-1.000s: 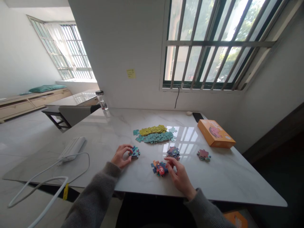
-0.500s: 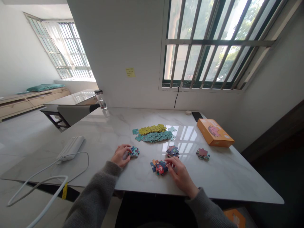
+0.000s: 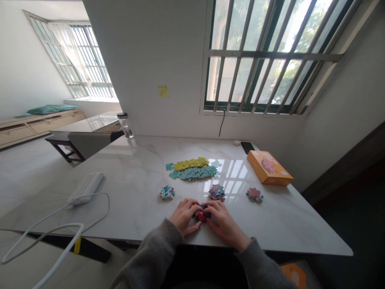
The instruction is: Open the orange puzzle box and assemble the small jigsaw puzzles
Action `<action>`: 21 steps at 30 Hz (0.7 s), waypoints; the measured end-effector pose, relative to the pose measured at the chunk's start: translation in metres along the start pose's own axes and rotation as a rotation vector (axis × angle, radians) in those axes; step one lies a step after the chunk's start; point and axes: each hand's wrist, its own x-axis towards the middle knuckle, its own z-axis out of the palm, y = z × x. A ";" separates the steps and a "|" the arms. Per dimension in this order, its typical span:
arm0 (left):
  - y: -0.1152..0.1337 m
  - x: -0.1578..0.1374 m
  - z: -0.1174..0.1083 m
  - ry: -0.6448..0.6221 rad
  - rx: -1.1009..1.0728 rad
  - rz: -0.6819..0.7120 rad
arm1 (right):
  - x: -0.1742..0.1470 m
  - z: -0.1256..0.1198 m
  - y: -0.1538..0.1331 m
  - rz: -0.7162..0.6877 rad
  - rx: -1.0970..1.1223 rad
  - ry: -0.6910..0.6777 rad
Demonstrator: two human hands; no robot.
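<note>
Head view | our left hand and right hand half-curled around puzzle pieces on table; can't tell whether either grips | likely light, stiff, slippery; we'd pinch opposite edges

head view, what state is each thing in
near pile, partly hidden
left hand, curled at its left
right hand, curled at its right
yellow pieces, overlapping
teal pieces, overlapping
leftmost pile, stacked
purple pile, stacked
rightmost pile, stacked
orange box, closed
bottle, upright, capped
phone, flat, dark
</note>
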 end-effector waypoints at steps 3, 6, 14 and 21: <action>-0.002 0.003 0.001 -0.006 0.012 -0.015 | -0.001 0.001 0.000 -0.002 -0.007 -0.017; -0.003 0.003 0.001 0.013 -0.016 -0.008 | -0.002 0.002 0.002 -0.014 0.001 -0.025; -0.026 -0.009 -0.026 0.237 -0.026 -0.037 | -0.002 -0.003 -0.002 0.050 0.147 0.137; -0.093 -0.029 -0.085 0.323 0.108 -0.206 | -0.001 -0.001 -0.003 0.119 0.172 0.125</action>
